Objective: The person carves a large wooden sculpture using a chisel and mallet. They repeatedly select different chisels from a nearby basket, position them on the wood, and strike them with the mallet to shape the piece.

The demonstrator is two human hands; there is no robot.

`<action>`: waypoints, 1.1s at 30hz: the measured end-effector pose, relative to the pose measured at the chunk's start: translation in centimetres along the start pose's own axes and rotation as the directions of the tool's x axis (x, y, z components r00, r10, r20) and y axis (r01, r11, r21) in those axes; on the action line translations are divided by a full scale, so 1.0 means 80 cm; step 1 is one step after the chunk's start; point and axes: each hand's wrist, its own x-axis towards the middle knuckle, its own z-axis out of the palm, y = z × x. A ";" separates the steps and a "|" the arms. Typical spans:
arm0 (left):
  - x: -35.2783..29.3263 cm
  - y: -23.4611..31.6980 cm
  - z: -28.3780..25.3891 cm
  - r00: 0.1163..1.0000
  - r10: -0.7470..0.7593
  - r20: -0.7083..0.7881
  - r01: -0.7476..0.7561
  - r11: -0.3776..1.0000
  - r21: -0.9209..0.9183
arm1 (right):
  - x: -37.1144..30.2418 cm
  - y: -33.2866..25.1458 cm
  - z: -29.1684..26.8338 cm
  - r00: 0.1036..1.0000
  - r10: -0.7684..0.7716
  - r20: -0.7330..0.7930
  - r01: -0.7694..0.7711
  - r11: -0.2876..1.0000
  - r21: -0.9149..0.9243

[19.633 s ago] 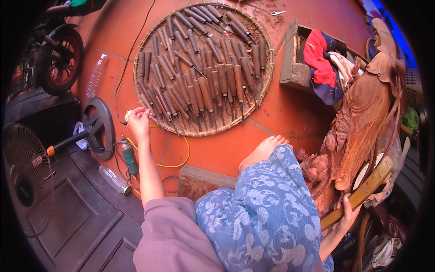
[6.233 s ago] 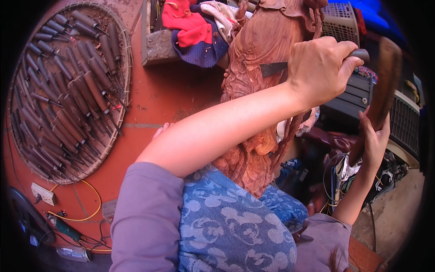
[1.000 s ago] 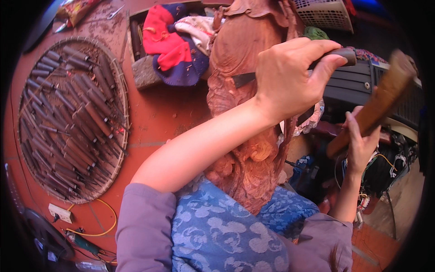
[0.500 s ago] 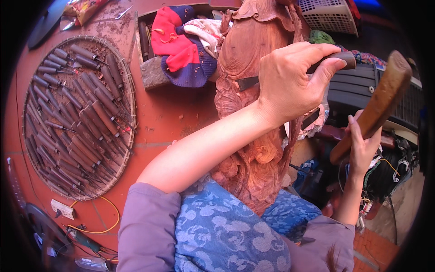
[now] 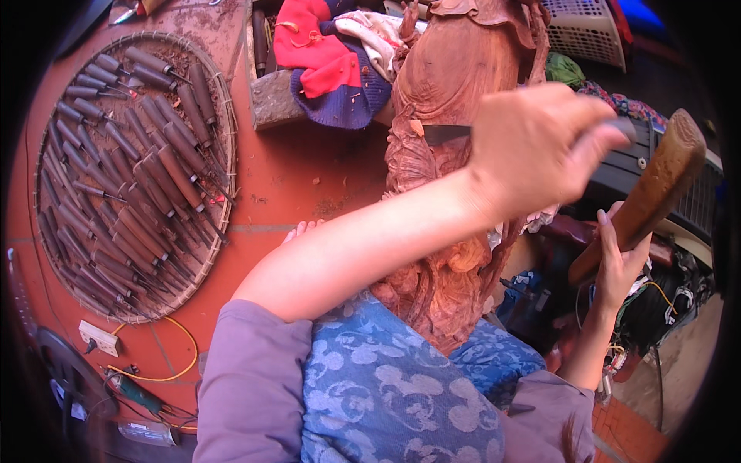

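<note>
The left hand [image 5: 536, 147] (blurred) was closed round a chisel [image 5: 449, 134], its blade at the carving [image 5: 463, 77], whose near end lay between the legs [image 5: 401, 386]. The right hand [image 5: 619, 262] gripped a mallet [image 5: 656, 181], apart from the chisel. Tools [image 5: 164, 184] lay in a round tray [image 5: 232, 147], far left.

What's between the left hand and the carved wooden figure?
In the head view, the dark chisel blade extends from the left hand toward the carved figure.
</note>
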 end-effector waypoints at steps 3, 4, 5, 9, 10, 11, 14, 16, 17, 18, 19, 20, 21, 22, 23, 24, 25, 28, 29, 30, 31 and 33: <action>-0.004 0.020 0.015 0.999 -0.023 0.047 0.021 0.999 0.040 | -0.002 -0.004 0.006 1.000 -0.026 -0.001 0.026 0.999 0.025; -0.002 0.016 0.021 1.000 -0.008 0.020 0.007 0.999 0.048 | -0.003 -0.006 0.005 0.999 -0.045 0.005 0.045 0.999 0.003; 0.002 0.011 0.025 1.000 0.006 -0.007 -0.006 0.998 0.056 | -0.004 -0.008 0.004 0.998 -0.064 0.012 0.064 0.998 -0.019; 0.011 0.002 0.024 0.999 -0.021 -0.038 0.023 0.998 0.052 | -0.010 -0.015 0.001 0.998 -0.054 0.026 0.053 0.998 0.023; 0.010 -0.001 0.023 0.999 -0.024 -0.048 0.026 0.999 0.048 | -0.011 -0.018 0.001 0.999 -0.039 0.028 0.038 0.998 0.044; 0.010 -0.003 0.023 0.999 -0.022 -0.049 0.024 0.999 0.044 | -0.011 -0.021 0.001 0.999 -0.025 0.031 0.023 0.998 0.064; 0.009 -0.006 0.021 0.998 -0.025 -0.060 0.026 1.000 0.014 | -0.010 -0.025 0.001 0.997 -0.069 0.038 0.066 0.995 0.075; 0.009 -0.006 0.017 0.997 -0.035 -0.066 0.033 0.999 -0.035 | -0.009 -0.030 -0.002 0.997 -0.080 0.018 0.079 0.995 0.054; 0.009 -0.005 0.015 0.997 -0.027 -0.069 0.024 0.998 -0.051 | -0.008 -0.033 -0.003 0.996 -0.086 0.009 0.086 0.995 0.044; 0.009 -0.004 0.013 0.997 -0.019 -0.072 0.014 0.998 -0.064 | -0.007 -0.034 -0.004 0.995 -0.104 0.004 0.103 0.994 0.045; 0.009 -0.003 0.012 0.997 -0.010 -0.075 0.004 0.997 -0.077 | -0.005 -0.034 -0.007 0.993 -0.121 -0.001 0.121 0.992 0.047; 0.009 -0.001 0.011 0.996 0.008 -0.092 -0.017 0.995 -0.093 | -0.004 -0.035 -0.008 0.990 -0.137 -0.007 0.138 0.989 0.048; 0.008 0.001 0.013 0.994 0.025 -0.109 -0.038 0.993 -0.112 | -0.003 -0.038 -0.008 0.989 -0.144 -0.014 0.145 0.988 0.050; 0.008 0.002 0.013 0.991 0.042 -0.125 -0.058 0.990 -0.131 | -0.002 -0.041 -0.008 0.990 -0.142 -0.017 0.143 0.987 0.073; 0.008 0.001 0.014 0.993 0.042 -0.115 -0.055 0.993 -0.107 | -0.002 -0.044 -0.008 0.990 -0.139 -0.020 0.140 0.986 0.095; 0.008 0.001 0.014 0.994 0.043 -0.105 -0.051 0.995 -0.080 | -0.001 -0.045 -0.008 0.990 -0.137 -0.021 0.138 0.983 0.119; 0.008 0.000 0.014 0.994 0.043 -0.096 -0.048 0.997 -0.053 | -0.001 -0.045 -0.009 0.991 -0.137 -0.006 0.137 0.985 0.106; 0.008 0.000 0.015 0.994 0.034 -0.105 -0.039 0.998 -0.048 | -0.003 -0.043 -0.014 0.990 -0.136 0.020 0.135 0.989 0.062; 0.008 -0.002 0.012 0.995 0.015 -0.097 -0.020 0.999 -0.050 | -0.004 -0.040 -0.016 0.990 -0.139 0.017 0.138 0.989 0.043; 0.007 -0.007 0.008 0.996 -0.004 -0.085 0.000 0.999 -0.048 | -0.004 -0.036 -0.016 0.990 -0.139 0.014 0.139 0.990 0.030; 0.006 -0.009 0.006 0.997 -0.023 -0.074 0.020 0.999 -0.046 | -0.004 -0.032 -0.014 0.991 -0.136 0.008 0.136 0.990 0.031; 0.004 -0.004 0.005 0.996 0.053 -0.074 -0.055 0.998 -0.028 | -0.005 -0.028 -0.012 0.991 -0.132 -0.005 0.132 0.991 0.030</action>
